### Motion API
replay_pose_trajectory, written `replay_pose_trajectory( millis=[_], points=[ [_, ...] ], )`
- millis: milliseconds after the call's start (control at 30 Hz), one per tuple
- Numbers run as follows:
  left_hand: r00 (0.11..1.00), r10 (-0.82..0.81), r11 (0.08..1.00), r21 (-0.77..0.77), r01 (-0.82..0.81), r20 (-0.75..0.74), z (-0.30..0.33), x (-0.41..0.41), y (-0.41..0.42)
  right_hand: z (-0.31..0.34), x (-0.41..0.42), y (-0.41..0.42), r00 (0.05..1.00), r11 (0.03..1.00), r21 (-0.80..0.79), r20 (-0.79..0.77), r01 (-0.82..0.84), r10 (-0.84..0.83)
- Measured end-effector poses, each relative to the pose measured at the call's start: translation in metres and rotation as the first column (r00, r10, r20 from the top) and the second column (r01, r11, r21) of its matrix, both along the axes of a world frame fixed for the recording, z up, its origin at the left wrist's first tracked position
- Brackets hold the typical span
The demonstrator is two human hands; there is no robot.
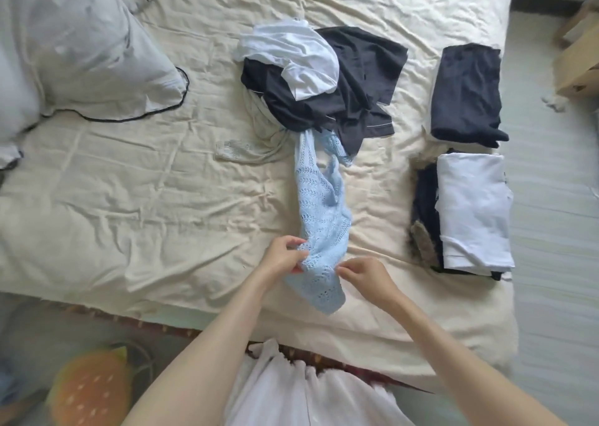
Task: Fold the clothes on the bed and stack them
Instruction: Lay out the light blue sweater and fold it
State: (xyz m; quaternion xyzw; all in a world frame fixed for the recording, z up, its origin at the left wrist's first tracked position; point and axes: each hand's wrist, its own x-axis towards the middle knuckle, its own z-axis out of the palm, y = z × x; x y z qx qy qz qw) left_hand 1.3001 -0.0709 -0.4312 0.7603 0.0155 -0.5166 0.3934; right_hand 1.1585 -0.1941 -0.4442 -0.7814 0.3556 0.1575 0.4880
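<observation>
Both hands pinch the near end of the light blue knitted top [319, 218], the left hand [285, 255] on its left edge and the right hand [361, 278] on its right. It lies long, running up the frame from the hands. Its far end is tucked under the messy pile of dark and white clothes [321, 82] at upper middle. Two folded stacks [466, 153] sit at right.

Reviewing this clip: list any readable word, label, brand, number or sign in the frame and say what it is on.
None can be read.
The light blue knit garment held by the left hand and right hand shows no tag or print.
The unfolded pile, the folded dark stack and the folded white top show plain fabric only.
</observation>
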Motion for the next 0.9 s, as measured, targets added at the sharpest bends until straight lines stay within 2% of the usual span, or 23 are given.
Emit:
replay_pose_trajectory(
  millis=[67, 133, 300, 433, 467, 500, 567, 633, 700, 767, 800, 867, 900],
  points=[
    [0.998, -0.053, 0.998, -0.028, 0.054, 0.043, 0.012, -0.011, 0.013, 0.002, -0.002, 0.001, 0.975, 0.959, 0.175, -0.044, 0.222, -0.218],
    [0.984, -0.149, 0.987, -0.043, 0.154, 0.095, 0.025, -0.019, 0.024, 0.003, 0.000, 0.000, 0.916, 0.860, 0.316, -0.127, 0.402, -0.381],
    [0.947, -0.265, 0.956, -0.074, 0.282, 0.182, 0.059, -0.022, 0.052, 0.002, 0.021, -0.005, 0.816, 0.660, 0.482, -0.295, 0.577, -0.497],
    [0.894, -0.347, 0.922, -0.073, 0.381, 0.282, 0.076, -0.009, 0.069, -0.005, 0.046, 0.010, 0.684, 0.336, 0.632, -0.449, 0.698, -0.575],
    [0.885, -0.365, 0.916, -0.059, 0.397, 0.288, 0.079, -0.007, 0.073, -0.008, 0.052, 0.016, 0.659, 0.271, 0.662, -0.450, 0.699, -0.603],
    [0.882, -0.372, 0.915, -0.048, 0.401, 0.289, 0.080, -0.005, 0.078, -0.012, 0.059, 0.021, 0.634, 0.255, 0.653, -0.445, 0.713, -0.633],
    [0.892, -0.346, 0.925, -0.052, 0.375, 0.290, 0.081, -0.002, 0.089, -0.014, 0.070, 0.029, 0.585, 0.310, 0.563, -0.408, 0.766, -0.701],
    [0.911, -0.284, 0.950, -0.039, 0.309, 0.299, 0.080, 0.002, 0.101, -0.009, 0.081, 0.029, 0.588, 0.392, 0.497, -0.336, 0.775, -0.736],
    [0.902, -0.219, 0.976, 0.060, 0.212, 0.372, 0.078, 0.008, 0.112, 0.005, 0.088, 0.025, 0.683, 0.570, 0.407, -0.226, 0.714, -0.694],
    [0.860, -0.140, 0.986, 0.149, 0.076, 0.490, 0.078, 0.018, 0.122, 0.023, 0.093, 0.018, 0.843, 0.817, 0.220, -0.061, 0.533, -0.534],
    [0.834, -0.112, 0.986, 0.164, 0.026, 0.540, 0.079, 0.024, 0.126, 0.035, 0.095, 0.013, 0.904, 0.901, 0.097, 0.020, 0.423, -0.427],
    [0.809, -0.122, 0.984, 0.179, 0.021, 0.575, 0.086, 0.036, 0.128, 0.061, 0.101, 0.004, 0.955, 0.958, -0.087, 0.144, 0.272, -0.259],
    [0.816, -0.179, 0.977, 0.199, 0.080, 0.549, 0.091, 0.043, 0.127, 0.076, 0.107, 0.001, 0.955, 0.964, -0.107, 0.202, 0.244, -0.219]
  ],
)
